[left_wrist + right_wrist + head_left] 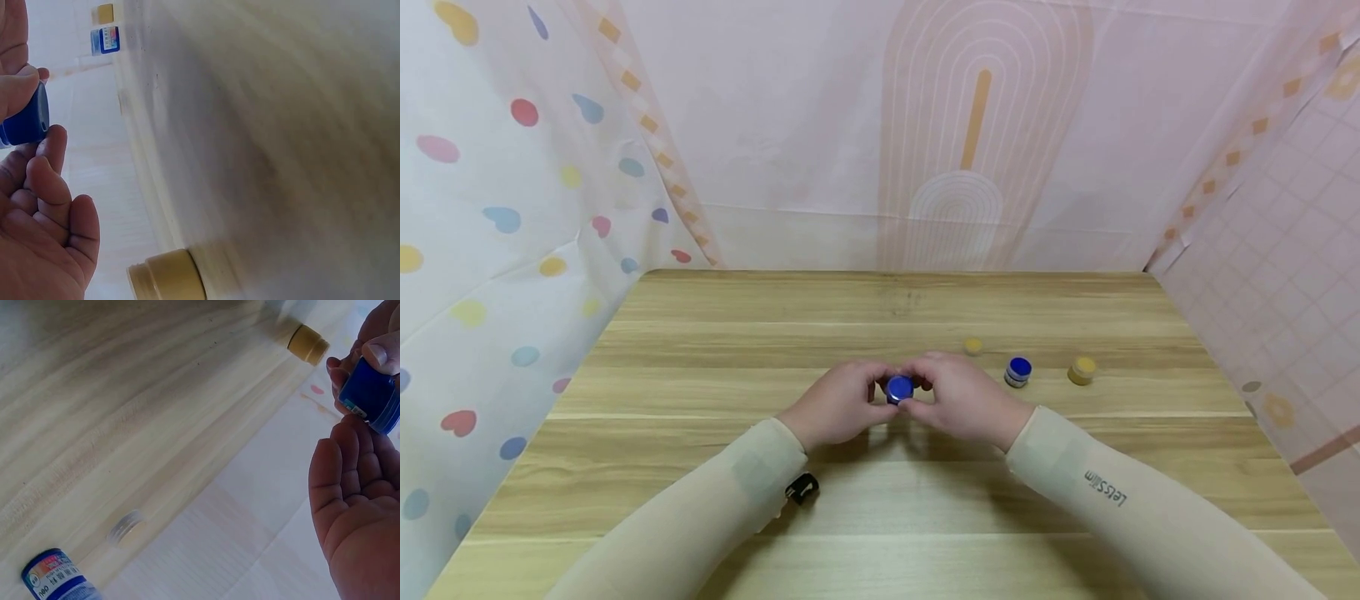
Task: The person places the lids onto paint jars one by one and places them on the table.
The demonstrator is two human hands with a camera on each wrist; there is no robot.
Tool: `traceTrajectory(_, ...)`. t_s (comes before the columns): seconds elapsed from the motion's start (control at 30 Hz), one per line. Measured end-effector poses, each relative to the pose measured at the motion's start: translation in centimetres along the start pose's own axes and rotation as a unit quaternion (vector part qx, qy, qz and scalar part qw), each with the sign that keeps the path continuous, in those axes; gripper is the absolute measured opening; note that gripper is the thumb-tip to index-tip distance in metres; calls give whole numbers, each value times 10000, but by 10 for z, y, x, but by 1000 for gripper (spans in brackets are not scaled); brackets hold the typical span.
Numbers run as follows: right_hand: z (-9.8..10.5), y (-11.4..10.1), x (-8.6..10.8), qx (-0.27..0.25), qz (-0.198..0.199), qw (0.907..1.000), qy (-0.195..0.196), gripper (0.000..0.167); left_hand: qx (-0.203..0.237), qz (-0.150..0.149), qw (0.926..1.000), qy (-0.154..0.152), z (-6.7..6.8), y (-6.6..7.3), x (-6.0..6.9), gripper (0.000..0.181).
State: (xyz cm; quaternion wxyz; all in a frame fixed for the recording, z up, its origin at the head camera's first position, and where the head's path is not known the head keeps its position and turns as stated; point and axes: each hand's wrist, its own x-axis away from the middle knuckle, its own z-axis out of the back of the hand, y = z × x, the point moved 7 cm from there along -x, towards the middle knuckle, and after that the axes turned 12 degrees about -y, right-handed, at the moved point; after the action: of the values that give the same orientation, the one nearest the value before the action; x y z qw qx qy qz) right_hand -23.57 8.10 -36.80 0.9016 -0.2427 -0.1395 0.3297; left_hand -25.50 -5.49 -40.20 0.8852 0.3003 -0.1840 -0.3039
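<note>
head view, here we go: left hand [846,406] and right hand [967,400] both pinching a blue jar [899,388] between them! off to the right, a small yellow piece [973,345], a second blue jar [1018,372] and a yellow jar [1082,372] on the table [625,400]. left wrist: held jar up off the wood, another yellow jar [167,276] nearby. right wrist: a thumb pressing that jar's side.

table [700,350] with jars [1018,377], perhaps a lid [973,345]
</note>
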Motion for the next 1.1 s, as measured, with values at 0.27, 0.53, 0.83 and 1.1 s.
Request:
traceTrajectory(0.27,-1,2,-1,-76,-73,9999,-29,39,-61,-17,10000,-8,-1,1,-1,24)
traceTrajectory(0.53,2,-4,1,193,288,9994,47,39,-47,8,10000,-14,0,0,0,21)
traceTrajectory(0.83,1,-4,0,275,246,9993,50,36,-34,-20,10000,-4,0,0,0,28)
traceTrajectory(1.1,0,1,-1,58,-100,9999,14,30,30,-54,10000,-52,-3,-1,-1,24)
